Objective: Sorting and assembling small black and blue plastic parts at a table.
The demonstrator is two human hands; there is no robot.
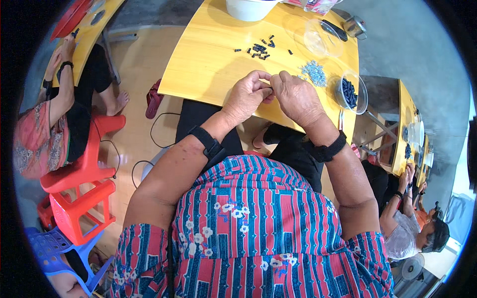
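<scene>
My left hand [247, 95] and my right hand [297, 99] meet over the near edge of the yellow table [208, 64]. The left fingers are pinched on a small dark piece [268, 91], mostly hidden by the fingertips. My right thumb and fingers close in against the same spot; what they grip is hidden. Beyond the hands lies a loose group of small black cylindrical parts [259, 48]. A pile of small clear-blue pieces [314, 73] sits to the right, beside a clear round tub [361, 106] that holds many dark parts [349, 92].
A white bowl [250, 10], a clear lid [322, 38], a black phone-like object [334, 31] and a metal cup [355, 28] stand toward the back. Tweezers [341, 120] lie at the right edge. Other people work at tables on both sides; red stools [82, 211] are at left.
</scene>
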